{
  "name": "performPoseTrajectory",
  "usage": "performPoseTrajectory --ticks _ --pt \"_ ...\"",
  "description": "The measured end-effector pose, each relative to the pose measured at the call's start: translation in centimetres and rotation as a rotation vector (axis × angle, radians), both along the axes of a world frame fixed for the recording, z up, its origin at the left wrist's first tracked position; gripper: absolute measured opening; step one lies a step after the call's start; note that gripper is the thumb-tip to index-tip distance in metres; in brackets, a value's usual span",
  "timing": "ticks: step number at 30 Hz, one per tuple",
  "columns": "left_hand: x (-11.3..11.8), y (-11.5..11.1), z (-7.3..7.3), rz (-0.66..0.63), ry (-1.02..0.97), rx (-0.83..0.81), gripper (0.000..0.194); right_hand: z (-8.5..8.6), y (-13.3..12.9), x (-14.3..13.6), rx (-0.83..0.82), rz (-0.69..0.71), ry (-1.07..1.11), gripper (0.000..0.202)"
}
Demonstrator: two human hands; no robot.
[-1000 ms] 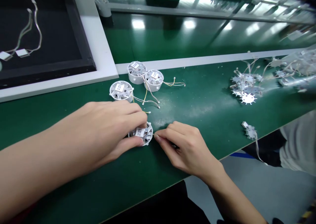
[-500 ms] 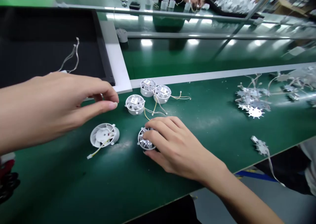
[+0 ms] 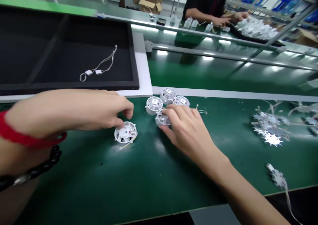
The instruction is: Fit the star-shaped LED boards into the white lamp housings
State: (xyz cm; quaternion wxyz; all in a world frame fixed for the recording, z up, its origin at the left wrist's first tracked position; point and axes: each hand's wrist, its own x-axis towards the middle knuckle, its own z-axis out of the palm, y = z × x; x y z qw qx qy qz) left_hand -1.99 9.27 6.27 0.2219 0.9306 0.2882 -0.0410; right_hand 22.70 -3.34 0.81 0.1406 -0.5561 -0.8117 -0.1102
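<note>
My right hand (image 3: 190, 127) grips a white round fan housing (image 3: 162, 118) by its side, fingers over the top and thumb at the near edge. It sits against a group of similar housings: one to the left (image 3: 154, 105), one behind (image 3: 168, 95) and one at the right (image 3: 182, 101), with pale labels on top. My left hand (image 3: 99, 109) hovers with fingers curled and thumb apart, the thumb tip at the edge of another fan housing (image 3: 126, 132). That one shows its hub side, with a thin cable along its near edge.
A black tray (image 3: 135, 76) at the left holds two small white pieces on wires (image 3: 98, 71). Silvery star-shaped boards (image 3: 270, 127) are piled at the right, with a single board (image 3: 277, 178) nearer. Across the bench, a person (image 3: 208, 3) handles white parts.
My right hand has slid its fan housing away from me, up against the other housings. My left hand has come down to the separate housing, which now lies turned differently. The view has shifted.
</note>
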Motion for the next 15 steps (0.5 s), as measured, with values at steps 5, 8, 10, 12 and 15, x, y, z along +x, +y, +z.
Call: performPoseTrajectory --ticks 5,8,10,12,15 --pt "1.9 -2.0 0.2 0.035 0.054 -0.118 0.028 0.3 -1.0 -2.3 -0.12 0.228 0.218 0.036" --pt "3.1 -1.4 0.4 0.012 0.162 -0.316 0.019 0.3 -1.6 -3.2 -0.133 0.284 0.295 0.025" --pt "3.8 -0.7 0.5 -0.005 0.262 -0.47 0.011 0.2 -1.8 -3.1 -0.123 0.263 0.353 0.02" --pt "4.1 -0.3 0.3 -0.006 0.313 -0.554 0.007 0.1 -2.3 -2.6 -0.172 0.214 0.433 0.024" --pt "4.3 -0.3 -0.2 -0.007 0.307 -0.554 0.007 -0.1 -3.3 -1.7 -0.285 0.088 0.536 0.019"
